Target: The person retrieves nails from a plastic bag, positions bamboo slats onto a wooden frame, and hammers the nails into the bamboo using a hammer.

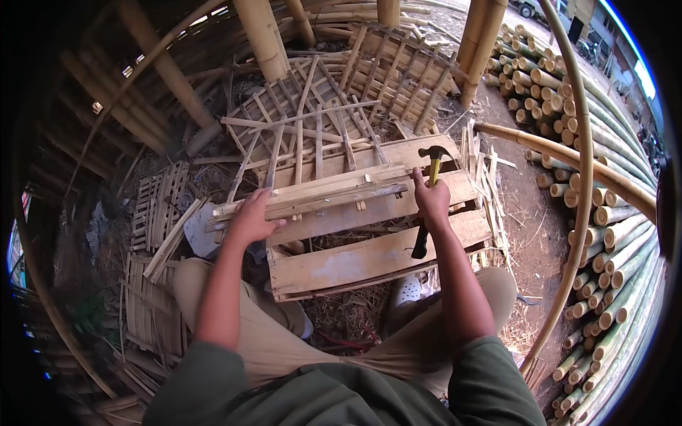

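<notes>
My right hand (433,201) is closed around the handle of a claw hammer (434,153). The metal head points up, and the dark grip end sticks out below my fist. At the other side, my left hand (251,219) grips the left end of a narrow frame of bamboo slats (334,196), thumb along its near side. The frame lies lengthwise over a low plank bench (341,259), its right end close to my right hand. Whether my right fingers also touch the frame, I cannot tell.
Slatted bamboo panels (412,78) lean beyond the bench, among upright bamboo posts (261,39). Cut bamboo poles (618,241) are stacked at right. A bent pole (584,142) arcs down on that side. Slat pieces (160,206) litter the left ground.
</notes>
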The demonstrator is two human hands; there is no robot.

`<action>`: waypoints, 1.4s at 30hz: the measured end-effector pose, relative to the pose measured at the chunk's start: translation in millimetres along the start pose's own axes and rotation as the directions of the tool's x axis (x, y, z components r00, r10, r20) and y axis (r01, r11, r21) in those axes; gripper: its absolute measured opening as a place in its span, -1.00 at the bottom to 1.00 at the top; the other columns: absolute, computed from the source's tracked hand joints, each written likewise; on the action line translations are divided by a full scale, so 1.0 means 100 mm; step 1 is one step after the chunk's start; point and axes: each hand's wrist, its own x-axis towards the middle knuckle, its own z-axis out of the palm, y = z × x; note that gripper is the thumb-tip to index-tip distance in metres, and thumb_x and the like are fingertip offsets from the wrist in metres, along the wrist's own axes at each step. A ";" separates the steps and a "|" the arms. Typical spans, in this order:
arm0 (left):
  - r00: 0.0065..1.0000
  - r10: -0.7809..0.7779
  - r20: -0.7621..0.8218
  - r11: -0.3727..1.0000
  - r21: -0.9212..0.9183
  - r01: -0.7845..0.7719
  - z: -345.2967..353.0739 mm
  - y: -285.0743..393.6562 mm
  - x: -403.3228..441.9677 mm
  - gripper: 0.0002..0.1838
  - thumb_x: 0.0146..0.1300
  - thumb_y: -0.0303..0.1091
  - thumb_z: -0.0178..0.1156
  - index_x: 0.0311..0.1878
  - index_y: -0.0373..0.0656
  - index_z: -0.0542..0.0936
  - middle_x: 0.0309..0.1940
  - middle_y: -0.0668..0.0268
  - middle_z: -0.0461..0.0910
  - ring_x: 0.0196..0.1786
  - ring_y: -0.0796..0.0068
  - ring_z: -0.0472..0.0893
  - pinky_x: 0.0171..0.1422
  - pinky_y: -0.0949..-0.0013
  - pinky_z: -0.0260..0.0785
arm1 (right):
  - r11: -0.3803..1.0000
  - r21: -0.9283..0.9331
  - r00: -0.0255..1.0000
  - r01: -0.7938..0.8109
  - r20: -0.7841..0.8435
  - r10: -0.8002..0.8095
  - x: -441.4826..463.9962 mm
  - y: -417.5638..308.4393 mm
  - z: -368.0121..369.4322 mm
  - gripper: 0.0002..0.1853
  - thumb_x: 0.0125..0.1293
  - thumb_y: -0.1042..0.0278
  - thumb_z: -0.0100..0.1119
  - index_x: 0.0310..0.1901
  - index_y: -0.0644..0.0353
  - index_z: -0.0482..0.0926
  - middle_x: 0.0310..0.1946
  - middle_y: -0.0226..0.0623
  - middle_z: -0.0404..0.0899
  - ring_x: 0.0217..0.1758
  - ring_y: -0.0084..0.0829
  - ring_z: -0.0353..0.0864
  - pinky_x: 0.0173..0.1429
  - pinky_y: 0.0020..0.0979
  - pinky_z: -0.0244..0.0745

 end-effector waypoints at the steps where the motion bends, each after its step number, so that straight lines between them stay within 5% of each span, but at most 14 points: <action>1: 1.000 -0.003 0.009 1.000 -0.015 0.003 -0.01 0.00 -0.01 0.02 -0.03 0.15 0.45 0.43 -0.17 0.27 0.38 0.17 0.31 0.39 0.04 0.34 0.46 0.12 0.18 | 0.992 0.090 0.995 -0.087 0.060 0.082 -0.01 -0.06 -0.03 -0.38 0.21 -0.23 0.32 -0.54 0.29 0.44 -0.64 -0.15 0.50 -0.62 -0.23 0.54 -0.47 -0.22 0.43; 3: 1.000 -0.007 0.023 0.999 -0.033 0.008 -0.04 0.01 -0.04 0.00 -0.05 0.09 0.49 0.42 -0.14 0.29 0.35 0.17 0.34 0.33 0.03 0.41 0.42 0.16 0.26 | 0.956 0.231 0.980 -0.183 0.122 0.158 -0.01 -0.13 -0.04 -0.43 0.18 -0.15 0.39 -0.56 0.17 0.35 -0.72 -0.44 0.35 -0.80 -0.53 0.31 -0.72 -0.41 0.21; 11: 0.997 0.001 -0.075 1.000 -0.026 -0.003 -0.01 0.08 -0.11 -0.34 0.33 -0.03 0.17 0.40 -0.15 0.32 0.35 0.15 0.33 0.35 0.02 0.37 0.46 0.09 0.15 | 0.967 0.217 0.975 -0.134 0.205 0.089 -0.03 -0.03 0.09 -0.52 0.11 0.08 0.50 -0.42 0.13 0.32 -0.70 -0.47 0.33 -0.78 -0.58 0.26 -0.73 -0.44 0.17; 22: 0.991 -0.115 0.070 0.959 -0.254 0.129 0.06 0.01 -0.06 -0.40 0.35 -0.08 0.14 0.35 -0.22 0.36 0.36 0.13 0.30 0.40 0.08 0.30 0.46 0.02 0.07 | 0.977 0.129 0.979 -0.168 0.140 0.150 0.02 0.12 0.10 -0.56 0.08 0.27 0.54 -0.41 0.13 0.31 -0.67 -0.46 0.37 -0.78 -0.58 0.29 -0.75 -0.45 0.24; 24: 0.973 -0.141 -0.181 0.974 -0.203 0.103 0.14 -0.10 -0.04 -0.37 0.34 -0.13 0.15 0.40 -0.22 0.31 0.39 0.08 0.26 0.43 0.03 0.27 0.48 0.03 0.07 | 0.979 0.116 0.977 -0.169 0.150 0.151 0.01 0.06 0.05 -0.55 0.07 0.27 0.55 -0.41 0.13 0.31 -0.67 -0.46 0.36 -0.77 -0.59 0.29 -0.75 -0.45 0.23; 25: 0.973 -0.143 -0.179 0.973 -0.204 0.106 0.13 -0.15 -0.04 -0.37 0.34 -0.13 0.15 0.40 -0.22 0.31 0.39 0.08 0.26 0.43 0.03 0.27 0.48 0.03 0.07 | 0.980 0.105 0.976 -0.169 0.158 0.151 0.01 0.05 0.04 -0.54 0.06 0.28 0.55 -0.40 0.12 0.31 -0.67 -0.47 0.36 -0.77 -0.59 0.29 -0.75 -0.45 0.22; 27: 0.873 -0.290 -0.393 0.957 -0.091 0.277 0.08 -0.26 -0.02 -0.34 0.35 -0.11 0.10 0.43 -0.22 0.25 0.42 0.01 0.22 0.46 0.01 0.23 0.49 0.06 0.08 | 0.980 0.118 0.977 -0.161 0.162 0.141 0.03 0.09 0.06 -0.54 0.05 0.29 0.56 -0.40 0.12 0.31 -0.66 -0.48 0.36 -0.77 -0.60 0.29 -0.75 -0.46 0.21; 31: 0.774 -0.575 -0.265 0.816 -0.118 0.566 -0.03 -0.65 0.06 -0.27 0.37 -0.03 0.03 0.49 -0.22 0.12 0.45 -0.04 0.15 0.47 -0.05 0.21 0.49 0.09 0.10 | 0.977 0.143 0.981 -0.156 0.140 0.136 0.01 0.07 0.07 -0.53 0.03 0.32 0.58 -0.39 0.11 0.31 -0.65 -0.49 0.36 -0.76 -0.61 0.29 -0.73 -0.47 0.21; 34: 0.695 -0.679 -0.235 0.733 -0.259 0.629 -0.06 -0.82 0.11 -0.39 0.39 0.06 -0.05 0.30 -0.24 0.42 0.27 -0.09 0.42 0.33 -0.10 0.39 0.37 0.08 0.24 | 0.972 0.152 0.975 -0.181 0.157 0.158 0.01 0.04 0.04 -0.54 0.01 0.34 0.58 -0.39 0.14 0.32 -0.62 -0.42 0.43 -0.71 -0.58 0.35 -0.68 -0.44 0.26; 36: 0.738 -0.673 0.051 0.691 -0.313 0.652 -0.19 -0.80 0.12 -0.46 0.38 0.07 -0.08 -0.08 -0.25 0.64 -0.07 -0.11 0.63 0.11 -0.15 0.56 0.19 0.03 0.37 | 0.970 0.171 0.976 -0.171 0.163 0.143 0.03 0.11 0.06 -0.53 0.01 0.34 0.58 -0.39 0.12 0.32 -0.62 -0.45 0.41 -0.73 -0.59 0.33 -0.69 -0.46 0.25; 39: 0.708 -0.696 -0.124 0.695 -0.366 0.619 0.07 -0.87 0.21 -0.45 0.37 0.07 -0.08 -0.36 -0.25 0.65 -0.31 -0.10 0.66 -0.02 -0.17 0.61 0.05 -0.02 0.41 | 0.972 0.187 0.981 -0.144 0.155 0.116 0.06 0.14 0.07 -0.53 0.00 0.35 0.59 -0.38 0.11 0.32 -0.62 -0.47 0.40 -0.74 -0.61 0.32 -0.71 -0.49 0.25; 42: 0.648 -0.746 -0.153 0.658 -0.313 0.685 0.07 -0.73 0.21 -0.46 0.36 0.09 -0.07 -0.29 -0.23 0.67 -0.20 -0.08 0.67 0.01 -0.16 0.60 0.07 -0.03 0.41 | 0.972 0.190 0.980 -0.140 0.164 0.109 0.08 0.20 0.08 -0.53 -0.01 0.35 0.59 -0.36 0.11 0.33 -0.61 -0.46 0.42 -0.73 -0.62 0.33 -0.71 -0.49 0.26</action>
